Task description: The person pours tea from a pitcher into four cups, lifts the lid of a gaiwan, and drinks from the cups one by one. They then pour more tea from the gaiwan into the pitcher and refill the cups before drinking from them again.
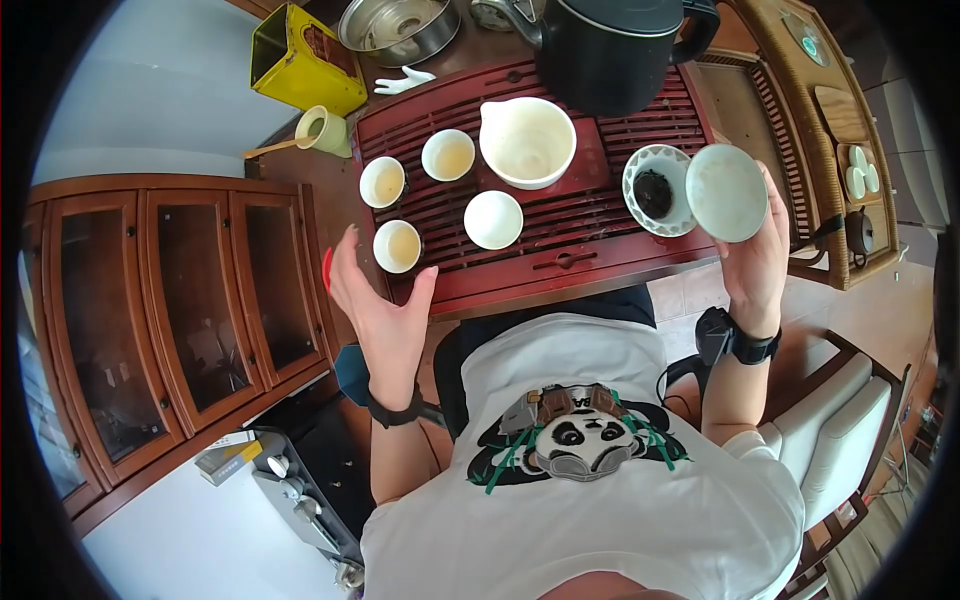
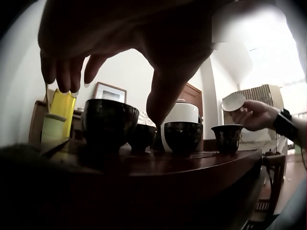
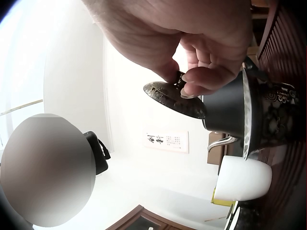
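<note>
My right hand (image 1: 757, 262) pinches the small knob of a gaiwan lid (image 3: 165, 98), its pale inner side showing in the head view. The lid is tilted up beside the gaiwan bowl (image 3: 274, 115), where dark tea leaves lie. My left hand (image 1: 383, 318) is spread, thumb and fingers apart, around the near side of a teacup (image 1: 397, 247) with pale tea. Two more cups of tea, one at the left (image 1: 383, 182) and one behind (image 1: 448, 155), stand close by. A white-looking cup (image 1: 493, 220) sits near the white pitcher (image 1: 528, 145). All stand on a slatted tea tray (image 1: 500, 287).
A black kettle (image 1: 615, 60) stands at the tray's back right. Beyond the left end are a yellow tin (image 1: 318, 65), a pale green holder (image 1: 327, 133) with a wooden tool, a white hand-shaped ornament (image 1: 404, 81) and a metal pan (image 1: 400, 30). A wicker-edged stand (image 1: 800, 120) is at right.
</note>
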`<state>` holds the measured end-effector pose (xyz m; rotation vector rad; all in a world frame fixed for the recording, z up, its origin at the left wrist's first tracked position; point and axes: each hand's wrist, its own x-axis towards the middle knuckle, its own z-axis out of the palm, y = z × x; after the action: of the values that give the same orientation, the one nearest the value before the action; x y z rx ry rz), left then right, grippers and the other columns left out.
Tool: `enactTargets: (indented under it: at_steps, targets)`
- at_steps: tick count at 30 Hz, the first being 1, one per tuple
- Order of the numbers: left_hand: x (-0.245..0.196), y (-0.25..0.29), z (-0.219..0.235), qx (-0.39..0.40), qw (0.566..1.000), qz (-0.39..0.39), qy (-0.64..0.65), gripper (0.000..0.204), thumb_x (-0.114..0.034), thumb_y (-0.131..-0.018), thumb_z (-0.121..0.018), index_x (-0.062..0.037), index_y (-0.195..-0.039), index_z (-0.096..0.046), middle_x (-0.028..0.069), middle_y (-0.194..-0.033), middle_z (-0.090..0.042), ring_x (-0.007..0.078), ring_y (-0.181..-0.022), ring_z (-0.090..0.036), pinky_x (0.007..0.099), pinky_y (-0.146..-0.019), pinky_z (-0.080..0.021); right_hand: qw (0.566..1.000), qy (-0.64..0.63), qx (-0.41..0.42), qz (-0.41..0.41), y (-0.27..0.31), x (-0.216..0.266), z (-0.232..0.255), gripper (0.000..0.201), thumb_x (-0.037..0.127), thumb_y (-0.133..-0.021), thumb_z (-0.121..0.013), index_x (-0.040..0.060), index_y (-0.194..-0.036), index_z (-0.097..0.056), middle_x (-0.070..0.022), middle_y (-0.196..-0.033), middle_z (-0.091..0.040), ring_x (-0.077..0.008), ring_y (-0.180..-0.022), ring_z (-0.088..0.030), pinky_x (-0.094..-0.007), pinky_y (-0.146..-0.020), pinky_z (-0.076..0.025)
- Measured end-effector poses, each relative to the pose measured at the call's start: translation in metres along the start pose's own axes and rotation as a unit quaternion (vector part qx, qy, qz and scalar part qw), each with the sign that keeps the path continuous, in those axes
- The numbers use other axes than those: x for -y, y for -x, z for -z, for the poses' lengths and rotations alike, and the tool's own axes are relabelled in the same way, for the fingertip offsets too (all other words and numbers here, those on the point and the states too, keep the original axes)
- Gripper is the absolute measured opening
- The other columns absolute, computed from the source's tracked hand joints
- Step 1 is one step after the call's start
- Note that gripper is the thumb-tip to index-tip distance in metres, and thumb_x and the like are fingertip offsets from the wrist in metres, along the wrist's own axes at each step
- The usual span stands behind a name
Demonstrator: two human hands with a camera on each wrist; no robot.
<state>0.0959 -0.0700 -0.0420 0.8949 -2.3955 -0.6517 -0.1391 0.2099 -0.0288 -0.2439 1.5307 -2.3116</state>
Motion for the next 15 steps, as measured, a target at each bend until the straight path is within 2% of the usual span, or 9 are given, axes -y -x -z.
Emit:
enactTargets:
  at_steps: [4,6,7,9,12,15]
  targets:
    - [0.009,-0.004,-0.004,0.044,0.998,0.022,0.027,0.076,-0.016,-0.079,-0.086,-0.0014,-0.143,-0.048,0.0207,-0.139,-0.051,0.0373,-0.135,-0.044,0.0479,-0.113,-0.036,0.999,-0.001,0.039,0.009,-0.002,-0.002,0.005,0.019,0.022,-0.111,-0.046,0.0063,-0.116,-0.056,-0.0034,-0.097,-0.069,-0.0045,-0.069,-0.064,-0.0171,-0.045,-0.042]
    - [0.014,-0.005,-0.007,0.033,0.999,0.025,0.030,0.061,-0.011,-0.083,-0.083,-0.0004,-0.136,-0.054,0.0136,-0.127,-0.063,0.0254,-0.117,-0.061,0.0381,-0.105,-0.045,1.000,0.001,0.009,0.006,0.001,0.000,0.001,0.019,0.022,-0.111,-0.047,0.0063,-0.117,-0.056,-0.0035,-0.098,-0.069,-0.0043,-0.069,-0.064,-0.0167,-0.045,-0.042]
    - [0.012,-0.005,-0.006,0.034,0.999,0.023,0.030,0.061,-0.011,-0.083,-0.083,-0.0004,-0.136,-0.054,0.0136,-0.127,-0.063,0.0254,-0.117,-0.061,0.0381,-0.105,-0.045,1.000,0.001,0.007,0.006,0.001,-0.002,0.005,0.019,0.022,-0.111,-0.047,0.0063,-0.117,-0.056,-0.0035,-0.098,-0.069,-0.0043,-0.069,-0.064,-0.0167,-0.045,-0.042]
    - [0.003,-0.007,-0.004,0.054,0.981,0.077,0.170,0.060,-0.004,-0.083,-0.082,0.0002,-0.134,-0.051,0.0138,-0.129,-0.059,0.0241,-0.118,-0.061,0.0378,-0.102,-0.049,0.998,-0.030,0.061,0.004,-0.002,-0.006,0.017,0.032,0.019,-0.108,-0.050,0.0011,-0.135,-0.051,-0.0065,-0.107,-0.068,-0.0060,-0.072,-0.063,-0.0174,-0.046,-0.038]
    - [-0.016,-0.008,-0.001,0.034,0.971,0.057,0.229,0.060,0.001,-0.082,-0.081,0.0003,-0.133,-0.050,0.0114,-0.126,-0.060,0.0196,-0.113,-0.063,0.0334,-0.099,-0.051,0.999,-0.022,0.037,0.002,-0.002,-0.005,0.017,0.032,0.020,-0.108,-0.050,0.0008,-0.134,-0.052,-0.0061,-0.105,-0.068,-0.0056,-0.072,-0.062,-0.0174,-0.046,-0.038]
    - [-0.039,-0.009,0.000,0.039,0.966,0.019,0.255,0.061,0.000,-0.082,-0.081,-0.0003,-0.134,-0.049,0.0115,-0.124,-0.062,0.0199,-0.115,-0.063,0.0339,-0.099,-0.051,0.999,-0.025,0.034,0.012,-0.001,-0.004,0.018,0.031,0.019,-0.108,-0.051,0.0003,-0.132,-0.053,-0.0063,-0.106,-0.068,-0.0052,-0.071,-0.062,-0.0173,-0.046,-0.039]
